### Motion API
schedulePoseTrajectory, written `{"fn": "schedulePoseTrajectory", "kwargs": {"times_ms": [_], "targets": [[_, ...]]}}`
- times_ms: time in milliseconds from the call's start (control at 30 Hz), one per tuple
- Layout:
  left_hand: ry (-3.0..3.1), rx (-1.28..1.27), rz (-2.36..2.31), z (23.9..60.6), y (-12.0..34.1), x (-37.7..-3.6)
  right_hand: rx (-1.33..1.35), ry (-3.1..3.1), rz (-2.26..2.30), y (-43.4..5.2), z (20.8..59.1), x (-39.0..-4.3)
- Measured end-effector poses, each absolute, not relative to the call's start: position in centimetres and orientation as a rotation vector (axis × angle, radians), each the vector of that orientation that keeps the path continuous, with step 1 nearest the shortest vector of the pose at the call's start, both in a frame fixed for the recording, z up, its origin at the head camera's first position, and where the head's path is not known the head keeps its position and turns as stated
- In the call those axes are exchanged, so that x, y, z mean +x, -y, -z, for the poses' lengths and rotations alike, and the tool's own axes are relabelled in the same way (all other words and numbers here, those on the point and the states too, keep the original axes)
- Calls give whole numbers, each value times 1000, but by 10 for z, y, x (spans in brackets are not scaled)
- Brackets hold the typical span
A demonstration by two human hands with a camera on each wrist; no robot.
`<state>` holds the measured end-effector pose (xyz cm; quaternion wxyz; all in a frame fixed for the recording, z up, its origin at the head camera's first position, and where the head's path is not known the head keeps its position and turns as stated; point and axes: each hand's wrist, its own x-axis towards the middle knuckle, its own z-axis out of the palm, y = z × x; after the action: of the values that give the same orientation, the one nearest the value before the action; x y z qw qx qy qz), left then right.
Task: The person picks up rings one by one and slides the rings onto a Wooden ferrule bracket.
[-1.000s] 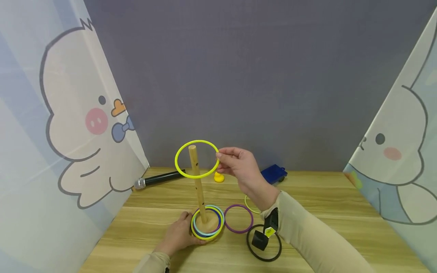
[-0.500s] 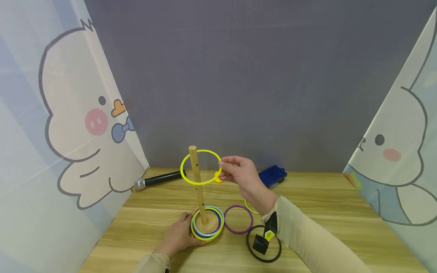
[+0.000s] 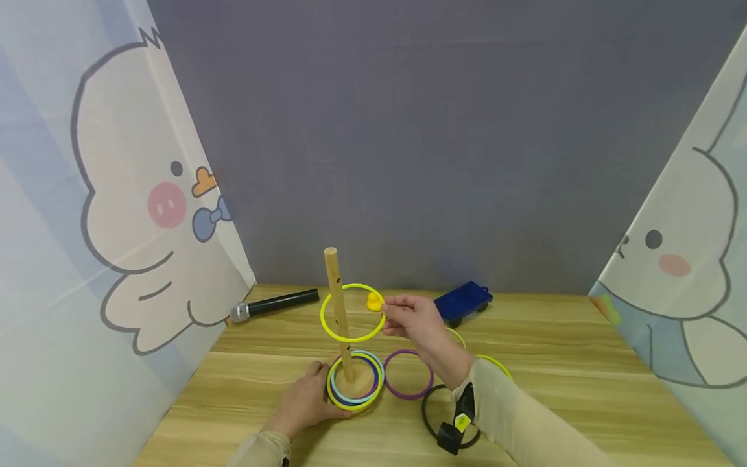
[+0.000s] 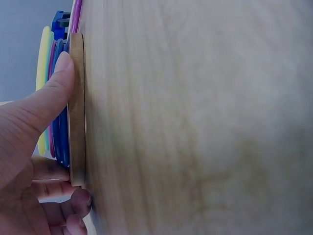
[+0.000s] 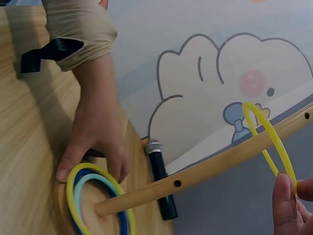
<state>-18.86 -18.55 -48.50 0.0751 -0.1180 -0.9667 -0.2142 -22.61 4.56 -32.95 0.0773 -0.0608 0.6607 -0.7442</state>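
A wooden ring-toss stand [image 3: 333, 279] rises left of centre in the head view. My left hand [image 3: 306, 399] grips its round base [image 4: 77, 112], thumb on one edge and fingers around the other. Yellow, light blue, dark blue and purple rings [image 4: 44, 73] lie stacked on that base. With thumb and fingertips, my right hand [image 3: 420, 324] pinches a yellow ring [image 3: 358, 340] by its right side. The post passes through this ring, which hangs tilted partway down, above the stack. In the right wrist view the held ring [image 5: 279, 142] also encircles the post.
Right of the stand lie a purple ring [image 3: 407, 397] and a black ring [image 3: 427, 425], with yellow rings [image 3: 496, 363] partly behind my right arm. Behind are a microphone [image 3: 283, 303], a yellow rubber duck [image 3: 374, 302] and a blue toy cart [image 3: 463, 301]. Printed panels flank the table.
My right hand has lowered the yellow ring from around the post's top to about mid-post, shifting slightly right. My left hand has stayed on the base.
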Motion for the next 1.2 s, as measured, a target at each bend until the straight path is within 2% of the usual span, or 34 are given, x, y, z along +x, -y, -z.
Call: {"fn": "schedulePoseTrajectory", "kwargs": {"times_ms": [733, 1200], "targets": [[2891, -368, 617, 486, 185, -188, -156, -2004, 2109, -46, 435, -227], [2873, -365, 603, 485, 185, -186, -126, -2054, 2039, -41, 464, -229]]}}
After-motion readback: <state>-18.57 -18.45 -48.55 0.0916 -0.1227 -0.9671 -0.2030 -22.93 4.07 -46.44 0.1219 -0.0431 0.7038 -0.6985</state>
